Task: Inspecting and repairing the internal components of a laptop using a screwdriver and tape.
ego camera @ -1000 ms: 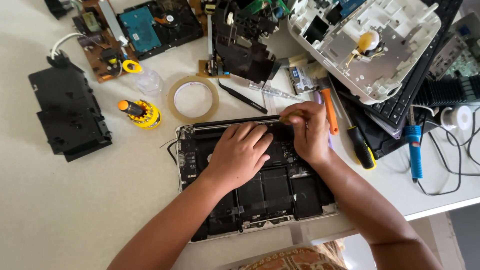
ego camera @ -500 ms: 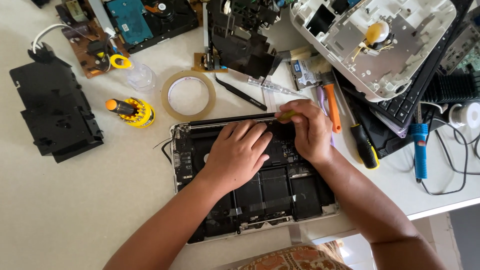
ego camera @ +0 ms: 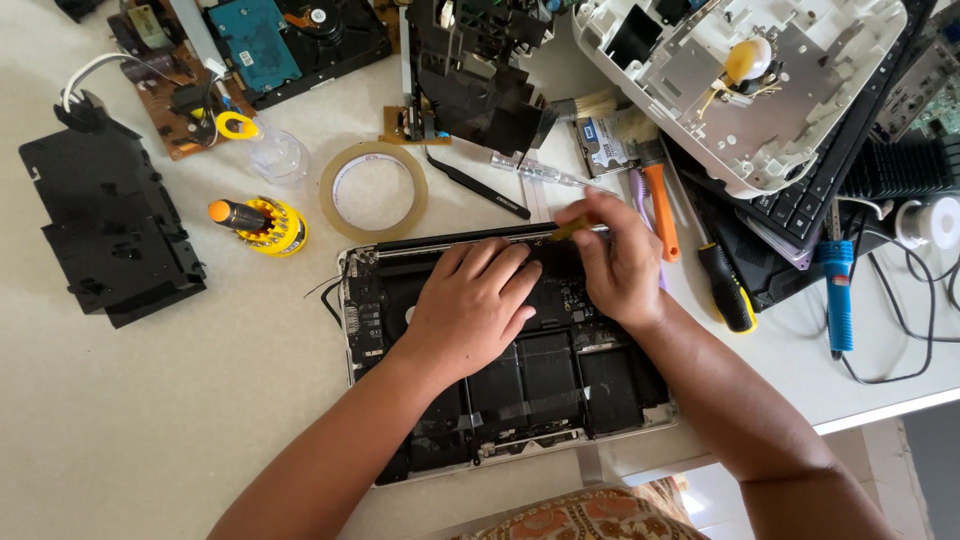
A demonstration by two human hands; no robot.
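Head view: the opened laptop (ego camera: 500, 360) lies at the table's near edge. The left hand (ego camera: 470, 305) stays pressed flat on its internals, fingers together. The right hand (ego camera: 615, 262), fingers clamped on a slim yellow-handled tool (ego camera: 572, 229), has shifted slightly along the laptop's hinge edge, suggesting work continues there.

I count one opened laptop (ego camera: 520, 370), one tape roll (ego camera: 373, 190), two hard drives (ego camera: 262, 40), one soldering iron (ego camera: 838, 290), one keyboard (ego camera: 830, 190).
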